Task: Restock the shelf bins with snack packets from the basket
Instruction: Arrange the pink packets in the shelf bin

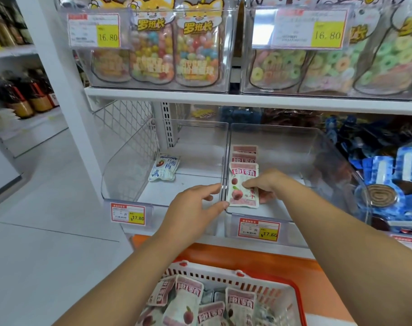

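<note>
A pink-and-white snack packet (243,184) stands inside the middle clear bin (301,142), at its front left. My right hand (265,183) pinches this packet from the right, thumb on its face. Behind it stand two more pink packets (244,154). My left hand (195,208) rests with relaxed fingers on the wall between the two bins, thumb near the packet's lower corner. The left clear bin (120,175) holds one blue-and-white packet (164,167). Below, the red-and-white basket (280,290) contains several pink packets (188,300).
The upper shelf (223,98) carries clear bins of candy bags. A bin of blue packets (393,175) sits to the right. Price tags (258,229) hang on the bin fronts. An orange ledge (223,255) lies under the shelf. Bottles (24,95) stand far left.
</note>
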Action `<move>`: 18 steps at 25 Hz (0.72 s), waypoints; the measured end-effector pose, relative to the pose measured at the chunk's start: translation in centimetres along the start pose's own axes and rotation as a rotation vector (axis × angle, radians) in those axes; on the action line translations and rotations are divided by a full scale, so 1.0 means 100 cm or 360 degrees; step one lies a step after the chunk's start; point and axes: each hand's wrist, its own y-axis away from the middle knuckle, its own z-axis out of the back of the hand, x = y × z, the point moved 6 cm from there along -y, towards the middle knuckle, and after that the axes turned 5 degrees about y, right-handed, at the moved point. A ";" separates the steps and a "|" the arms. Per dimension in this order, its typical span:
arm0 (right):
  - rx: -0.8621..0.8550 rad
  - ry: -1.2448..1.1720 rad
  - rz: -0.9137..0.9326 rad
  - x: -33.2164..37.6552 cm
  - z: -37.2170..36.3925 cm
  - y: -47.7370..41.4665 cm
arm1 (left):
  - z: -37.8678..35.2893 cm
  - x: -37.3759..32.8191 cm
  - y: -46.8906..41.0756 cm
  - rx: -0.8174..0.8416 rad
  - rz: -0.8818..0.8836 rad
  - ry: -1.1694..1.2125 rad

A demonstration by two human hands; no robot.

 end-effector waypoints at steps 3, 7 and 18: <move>0.0010 0.0006 0.0018 0.001 0.000 0.001 | 0.001 -0.002 0.001 -0.0016 0.0002 0.0025; -0.0049 0.0011 0.0041 0.000 0.006 0.008 | 0.003 -0.001 0.002 -0.0041 -0.0017 0.0023; -0.1005 -0.0406 0.1288 0.016 0.020 0.176 | 0.004 0.024 0.078 -0.0091 -0.0263 -0.0221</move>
